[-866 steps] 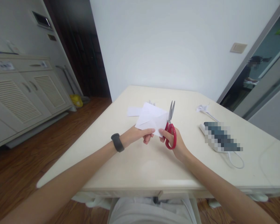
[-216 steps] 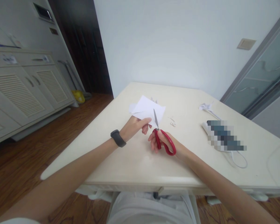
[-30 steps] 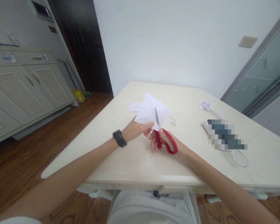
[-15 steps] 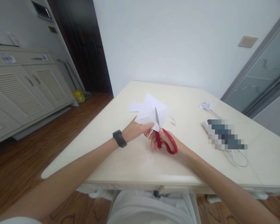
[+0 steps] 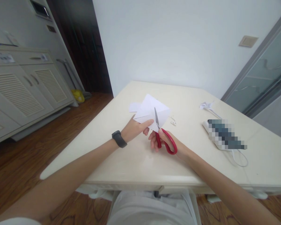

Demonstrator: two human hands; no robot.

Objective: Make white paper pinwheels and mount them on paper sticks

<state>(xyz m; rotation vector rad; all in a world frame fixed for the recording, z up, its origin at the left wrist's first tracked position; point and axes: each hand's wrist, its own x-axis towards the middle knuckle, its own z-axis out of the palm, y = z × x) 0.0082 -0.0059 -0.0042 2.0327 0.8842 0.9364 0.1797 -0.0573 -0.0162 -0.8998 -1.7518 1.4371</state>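
Spreading out under your arms is the cream table [image 5: 135, 162], with a blurred device [image 5: 226, 137] well apart on the right. Your left hand [image 5: 134, 129] pinches the near edge of the folded white paper [image 5: 152, 114], lifted just above the table's middle. Your right hand [image 5: 168, 143] is closed through the red scissors [image 5: 165, 140], whose blade lies across the paper, near small scraps [image 5: 173, 121].

Matt white paper [image 5: 152, 113] — scissors [image 5: 162, 135] of red plastic, metal blades — glossy cream table [image 5: 135, 159].
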